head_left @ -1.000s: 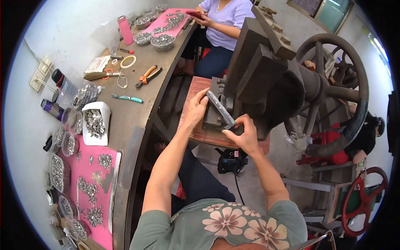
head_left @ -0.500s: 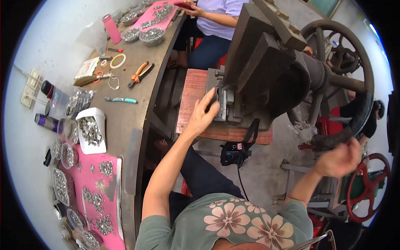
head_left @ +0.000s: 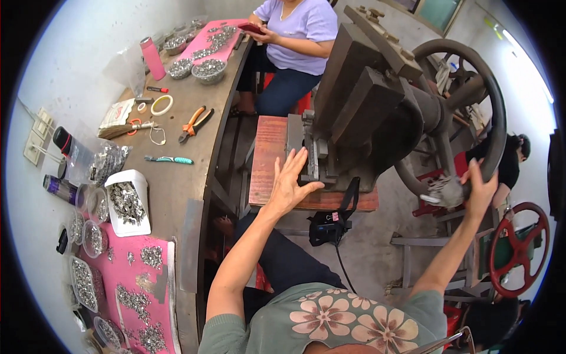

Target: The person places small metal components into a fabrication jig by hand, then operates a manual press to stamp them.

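My left hand (head_left: 288,184) lies at the near end of the metal bed (head_left: 315,159) of a dark hand press (head_left: 371,112). Its fingers are spread and point away from me, thumb out to the right; no held piece shows. On the right, my right hand (head_left: 480,187) is at the lower rim of the press's large handwheel (head_left: 498,100), with its fingers about the rim. A grey-white cloth wrap (head_left: 443,192) is tied on the wheel beside that hand. The press stands on a reddish wooden board (head_left: 268,159).
Left is a workbench (head_left: 171,206) with pliers (head_left: 196,125), a teal-handled tool (head_left: 169,160), a white scoop tray (head_left: 141,221) of small metal pieces, and a pink mat (head_left: 159,283). A person (head_left: 295,29) in lavender sits beyond. A black pouch (head_left: 328,229) hangs below the board.
My right hand has moved up and left onto the handwheel, whose wrapped part has come round. My left hand has drawn back slightly and its fingers have fanned out.
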### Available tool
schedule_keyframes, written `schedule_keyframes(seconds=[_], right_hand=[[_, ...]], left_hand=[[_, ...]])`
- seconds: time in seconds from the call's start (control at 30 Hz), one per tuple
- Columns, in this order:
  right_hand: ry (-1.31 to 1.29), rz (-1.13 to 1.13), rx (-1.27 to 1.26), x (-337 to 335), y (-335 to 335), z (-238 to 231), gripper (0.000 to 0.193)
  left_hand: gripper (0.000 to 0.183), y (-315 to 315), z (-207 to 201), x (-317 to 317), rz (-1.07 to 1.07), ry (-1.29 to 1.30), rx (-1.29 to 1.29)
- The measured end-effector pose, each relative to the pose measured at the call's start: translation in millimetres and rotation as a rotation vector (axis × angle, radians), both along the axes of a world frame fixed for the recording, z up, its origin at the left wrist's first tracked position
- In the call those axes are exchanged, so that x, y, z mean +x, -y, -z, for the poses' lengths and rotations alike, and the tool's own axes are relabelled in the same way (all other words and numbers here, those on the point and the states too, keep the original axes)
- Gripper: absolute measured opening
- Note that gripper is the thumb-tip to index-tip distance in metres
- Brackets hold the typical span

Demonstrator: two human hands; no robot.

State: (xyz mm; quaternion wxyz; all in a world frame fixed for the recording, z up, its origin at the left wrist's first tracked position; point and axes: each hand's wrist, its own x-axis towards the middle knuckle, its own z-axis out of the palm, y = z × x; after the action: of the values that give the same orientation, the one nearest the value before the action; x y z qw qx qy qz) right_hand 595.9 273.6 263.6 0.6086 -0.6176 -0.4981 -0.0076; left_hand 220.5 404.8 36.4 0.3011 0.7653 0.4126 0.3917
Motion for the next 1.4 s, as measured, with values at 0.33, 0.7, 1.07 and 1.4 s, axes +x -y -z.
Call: schedule_keyframes(seconds=[0.33, 0.7, 1.07, 1.4], right_hand=[[0.1, -0.216, -0.363, 64.4, -84.8, -139.5, 0.024], [0.121, 0.033, -0.056, 17.4, -4.1, -19.4, 0.023], [0.333, 0.036, -0.059, 24.2, -22.8, -45.5, 0.036], [0.416, 0.108, -0.048, 41.6, -42.1, -75.2, 0.06]], left_hand=[[0.1, -35.5, -6.7, 19.7, 0.048, -0.057, 0.018], [0.1, -34.0, -9.7, 20.7, 0.034, -0.045, 0.028], [0.1, -31.9, -10.3, 12.7, 0.019, -0.094, -0.004], [0.052, -84.7, -8.9, -4.1, -0.066, 0.682, -0.218]])
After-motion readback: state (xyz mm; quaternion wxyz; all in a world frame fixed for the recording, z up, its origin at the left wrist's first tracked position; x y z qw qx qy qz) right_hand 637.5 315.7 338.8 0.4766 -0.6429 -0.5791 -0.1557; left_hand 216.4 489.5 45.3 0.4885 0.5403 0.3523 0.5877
